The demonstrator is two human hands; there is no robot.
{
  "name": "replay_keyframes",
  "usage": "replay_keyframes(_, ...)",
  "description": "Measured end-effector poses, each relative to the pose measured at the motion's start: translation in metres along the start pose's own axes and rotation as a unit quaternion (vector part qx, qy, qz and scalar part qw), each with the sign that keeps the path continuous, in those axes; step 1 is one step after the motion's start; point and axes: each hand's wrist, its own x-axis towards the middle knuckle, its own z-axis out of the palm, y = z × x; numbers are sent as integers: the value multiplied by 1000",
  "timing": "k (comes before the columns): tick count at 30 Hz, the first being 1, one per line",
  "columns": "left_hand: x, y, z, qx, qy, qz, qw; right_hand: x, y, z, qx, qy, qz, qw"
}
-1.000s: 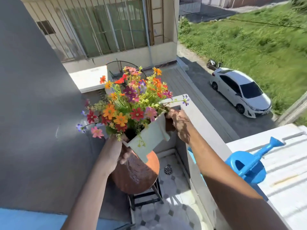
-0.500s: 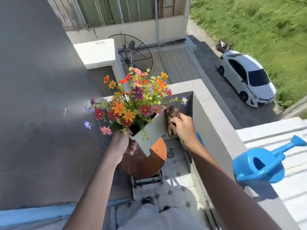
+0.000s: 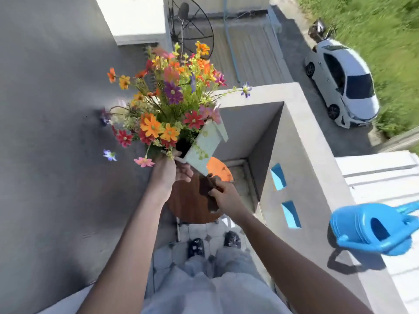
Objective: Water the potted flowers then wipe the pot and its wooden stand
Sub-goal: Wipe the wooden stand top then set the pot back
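A pale green square pot full of colourful flowers is tilted and lifted above the round wooden stand. My left hand grips the pot's near rim from the left. My right hand is closed on a dark brown cloth, pressed at the pot's bottom corner, just over the stand's top. Part of the stand's far edge glows orange in the sun.
A blue watering can lies on its side on the grey parapet wall to the right. A grey wall closes the left side. My feet stand on patterned floor tiles. A white car is parked below.
My right hand with the cloth has slid from the pot's upper right side down to its bottom corner. The view has tipped downward; the left hand keeps its grip.
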Motion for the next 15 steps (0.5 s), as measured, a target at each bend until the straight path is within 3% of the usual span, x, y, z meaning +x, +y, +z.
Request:
replay_keyframes(3,13,-2,-2,11,27,25,999,17,20,32,-8,-56,-7,998)
replay_keyframes(8,37,-9,-9,9,63,18,998,39,53,88,-111,-124,-47,985)
replay_keyframes(12,50,-22,-21,-8,87,-5,996,49,100,129,-271,-161,-101,944)
replay_keyframes(15,54,-35,-28,-3,96,-3,995,46,121,146,-392,-143,-159,895)
